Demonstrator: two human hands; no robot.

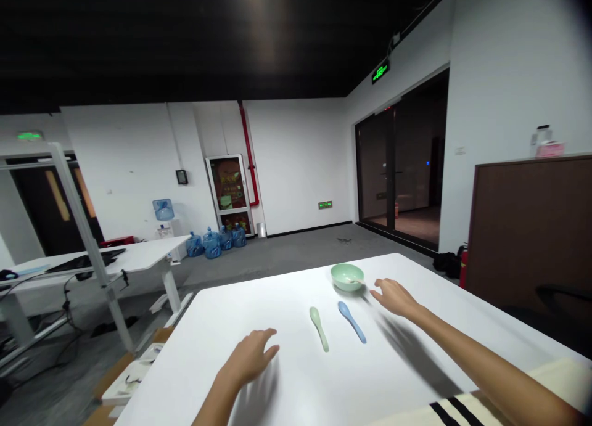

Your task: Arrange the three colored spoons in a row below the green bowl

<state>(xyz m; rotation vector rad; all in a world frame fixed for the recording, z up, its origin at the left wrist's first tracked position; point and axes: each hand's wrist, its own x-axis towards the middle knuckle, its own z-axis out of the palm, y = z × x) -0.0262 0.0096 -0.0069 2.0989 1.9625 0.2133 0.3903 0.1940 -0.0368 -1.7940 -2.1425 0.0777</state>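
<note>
Both hands open and empty, palms down over the white table (287,303). Left hand (250,358) has its fingers loosely spread; whether it touches the tabletop cannot be told. Right hand (395,298) reaches forward with fingers extended, its fingertips just beside the green bowl (346,277) at its 10 o'clock, apparently not touching. A pale utensil (355,281) sits in the bowl, its thin end at the rim nearest the right hand. Green spoon (319,328) lies flat at the left hand's 2 o'clock, with blue spoon (351,322) just to its right at the right hand's 8 o'clock. The two lie nearly parallel and apart, scoops toward 12 o'clock, handles toward 5 o'clock. The gap looks wide enough for a finger-and-thumb pinch on either handle without nudging the other spoon. Shadow of the right arm falls across the table at 5 o'clock from that hand. Blue water bottles (213,244) stand far off at 11 o'clock.
</note>
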